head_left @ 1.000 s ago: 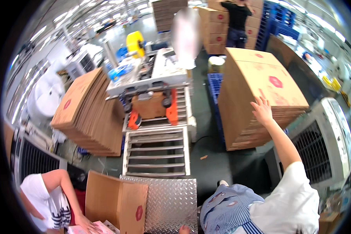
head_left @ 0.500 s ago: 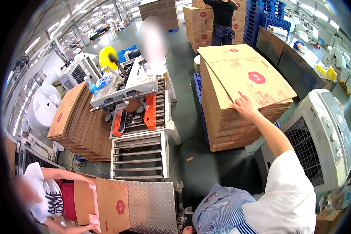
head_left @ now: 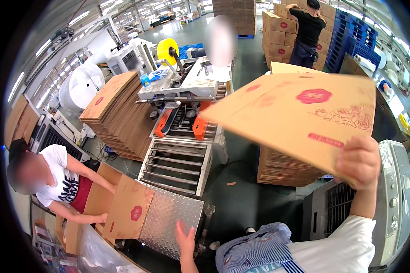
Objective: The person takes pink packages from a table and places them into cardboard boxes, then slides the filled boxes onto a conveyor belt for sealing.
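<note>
My right hand point(head_left: 361, 161) is closed on the near right corner of a flattened cardboard carton point(head_left: 278, 120). The carton is brown with red printed emblems, and hangs tilted above the stack of flattened cartons point(head_left: 284, 167), hiding much of it. Over the edge of a metal tread-plate table point(head_left: 171, 218) is my left hand point(head_left: 186, 239), its fingers apart and nothing in it. A co-worker point(head_left: 59, 175) in a white shirt, at the left, has both hands at an opened carton point(head_left: 131, 209) lying partly on that plate.
A roller conveyor point(head_left: 175, 164) leads from the table to a carton-sealing machine point(head_left: 182, 91). Left of it stands another stack of flat cartons point(head_left: 118, 118). An air cooler point(head_left: 389, 200) is close on my right. A person in black point(head_left: 307, 34) faces stacked boxes at the back.
My right hand has lifted the top flattened carton off the stack and raised it toward me. My left hand has come into view over the plate. The view has shifted left.
</note>
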Tool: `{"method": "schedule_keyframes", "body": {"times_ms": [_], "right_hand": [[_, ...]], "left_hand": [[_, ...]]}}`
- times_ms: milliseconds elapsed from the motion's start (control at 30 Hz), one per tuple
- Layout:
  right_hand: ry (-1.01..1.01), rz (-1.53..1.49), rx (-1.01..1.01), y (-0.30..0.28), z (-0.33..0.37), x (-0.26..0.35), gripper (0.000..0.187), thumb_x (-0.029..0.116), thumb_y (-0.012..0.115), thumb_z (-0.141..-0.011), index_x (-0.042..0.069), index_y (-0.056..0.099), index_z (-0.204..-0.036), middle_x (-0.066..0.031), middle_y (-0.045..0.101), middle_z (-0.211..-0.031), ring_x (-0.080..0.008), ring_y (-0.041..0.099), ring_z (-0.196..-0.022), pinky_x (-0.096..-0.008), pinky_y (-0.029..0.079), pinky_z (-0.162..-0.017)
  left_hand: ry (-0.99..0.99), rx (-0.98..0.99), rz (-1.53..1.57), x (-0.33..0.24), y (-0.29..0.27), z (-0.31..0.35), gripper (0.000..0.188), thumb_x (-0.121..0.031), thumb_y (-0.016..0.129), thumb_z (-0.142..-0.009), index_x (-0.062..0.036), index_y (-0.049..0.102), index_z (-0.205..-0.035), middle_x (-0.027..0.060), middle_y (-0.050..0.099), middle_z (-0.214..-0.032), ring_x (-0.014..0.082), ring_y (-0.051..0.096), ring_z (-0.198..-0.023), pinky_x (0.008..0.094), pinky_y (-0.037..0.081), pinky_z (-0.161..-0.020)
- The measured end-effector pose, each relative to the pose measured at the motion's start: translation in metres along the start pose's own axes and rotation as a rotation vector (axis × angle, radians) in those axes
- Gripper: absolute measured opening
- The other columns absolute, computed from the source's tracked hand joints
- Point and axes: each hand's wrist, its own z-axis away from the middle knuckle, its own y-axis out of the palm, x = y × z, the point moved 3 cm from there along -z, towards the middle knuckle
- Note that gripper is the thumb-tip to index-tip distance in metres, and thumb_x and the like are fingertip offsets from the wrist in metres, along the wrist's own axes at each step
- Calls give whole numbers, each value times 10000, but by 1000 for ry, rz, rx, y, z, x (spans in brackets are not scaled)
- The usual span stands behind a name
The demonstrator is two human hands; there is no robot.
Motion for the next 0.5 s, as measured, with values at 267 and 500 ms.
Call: {"method": "schedule_keyframes", "body": {"times_ms": [267, 500], "right_hand": [[99, -914, -63, 117, -26, -2, 94, 171, 712, -782, 104, 654, -814, -24, 648, -815, -185, 611, -787, -355, 443, -824], [849, -1591, -32, 407, -20, 57, 145, 151, 698, -812, 89, 584, -878, 28, 569, -844, -76, 507, -803, -254, 415, -764]], "left_hand": [[504, -814, -696, -103, -118, 5, 554, -290, 742, -723, -13, 548, -1162, 170, 565, -1132, 350, 516, -1051, 455, 377, -945], [163, -441, -1148, -75, -217, 8, 793, -274, 785, -640, -106, 427, -1328, 110, 432, -1336, 338, 399, -1221, 541, 280, -1028]]}}
